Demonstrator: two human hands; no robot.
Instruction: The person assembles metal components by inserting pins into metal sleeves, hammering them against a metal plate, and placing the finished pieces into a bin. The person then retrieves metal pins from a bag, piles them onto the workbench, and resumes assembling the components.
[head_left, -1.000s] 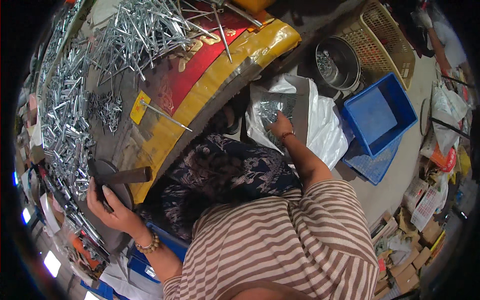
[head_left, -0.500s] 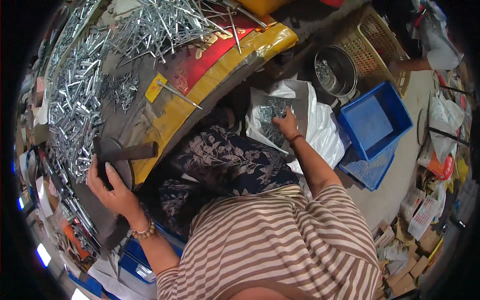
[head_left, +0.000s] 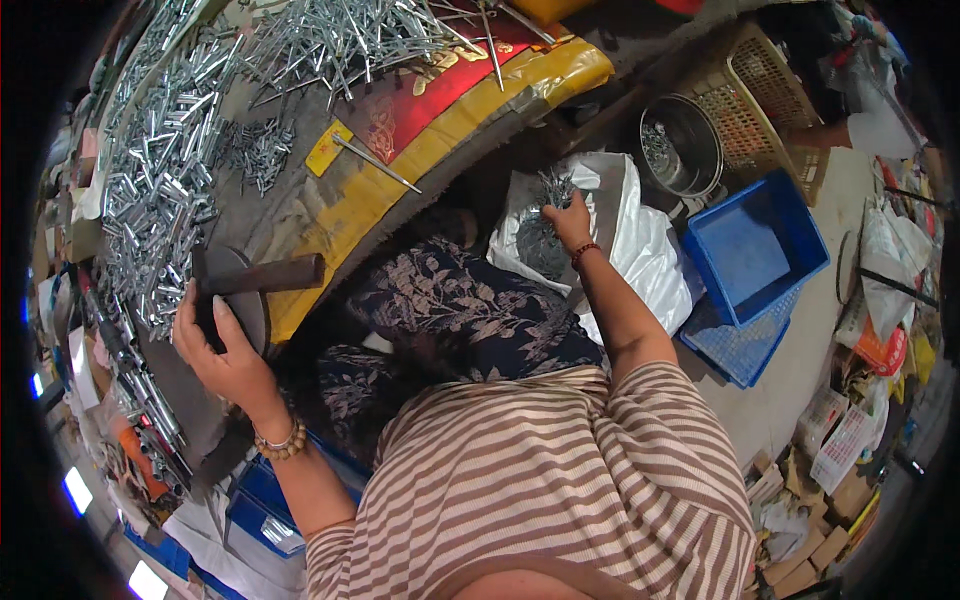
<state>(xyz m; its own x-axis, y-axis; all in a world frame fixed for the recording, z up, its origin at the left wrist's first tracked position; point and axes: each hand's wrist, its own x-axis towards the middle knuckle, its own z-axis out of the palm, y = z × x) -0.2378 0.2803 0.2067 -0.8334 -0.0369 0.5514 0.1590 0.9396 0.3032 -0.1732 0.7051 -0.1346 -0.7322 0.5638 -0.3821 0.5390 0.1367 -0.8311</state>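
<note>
My left hand [head_left: 228,365] lies at the table's edge, fingers stretched apart, against a dark round metal disc [head_left: 255,315]. Across that disc runs a dark bar [head_left: 270,277], its tip pointing right. Over an open white sack [head_left: 625,200], my right hand [head_left: 570,222] pinches a bunch of thin silver metal pins [head_left: 555,186], too small to tell if they are screws or nails. More of these grey pieces [head_left: 540,245] fill the sack below the hand. The fingertips are partly hidden by the bunch.
Silver metal sleeves [head_left: 165,215] and long bolts [head_left: 340,45] are heaped on the table. A thin rod [head_left: 378,165] lies over a yellow card [head_left: 328,148]. To the right stand a metal pot [head_left: 700,125], a beige basket [head_left: 745,110] and a blue crate [head_left: 757,245]. A person's arm [head_left: 825,137] shows beyond.
My right hand has lifted slightly and a bunch of pins now sticks up from its fingers. My left hand stays by the disc. The whole view has shifted a little.
</note>
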